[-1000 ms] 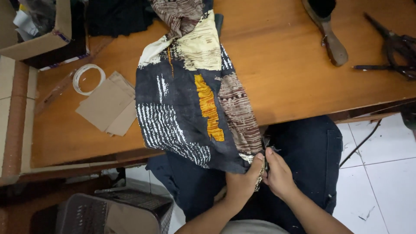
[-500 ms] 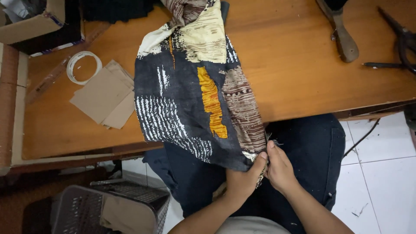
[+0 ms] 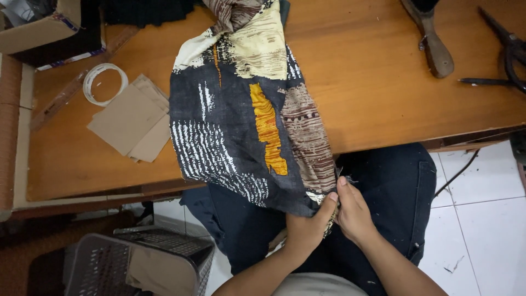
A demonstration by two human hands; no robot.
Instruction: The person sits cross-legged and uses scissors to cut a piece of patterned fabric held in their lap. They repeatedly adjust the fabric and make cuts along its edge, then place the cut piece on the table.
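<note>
Nearest the camera, the left hand [image 3: 307, 230] and the right hand [image 3: 353, 211] meet over the person's lap, both closed in a pinch on the lower corner of a patterned cloth [image 3: 246, 120]. The left thumb presses up along the hem; the right hand's fingers curl onto the same edge from the other side, so the 2 hands touch each other there. Beneath them lie the dark trousers [image 3: 394, 186] of the seated person, and a white tiled floor [image 3: 482, 230] shows to the right.

At lower left stands a grey perforated plastic basket [image 3: 109, 263]; inside it sits something brownish, too dim to tell what.

The cloth, dark with white dashes, an orange stripe, brown bands and a cream patch, hangs off the front edge of the wooden table [image 3: 383, 98] and runs up across it to the far side.

On the table left of the cloth lie a few flat pieces of brown cardboard [image 3: 129, 118], and just beyond them a ring of clear tape [image 3: 104, 82]. At the far left corner an open cardboard box [image 3: 44, 33] holds pale items, unclear. At far right lie dark scissors [image 3: 509, 46] and a pen [image 3: 485, 81].
</note>
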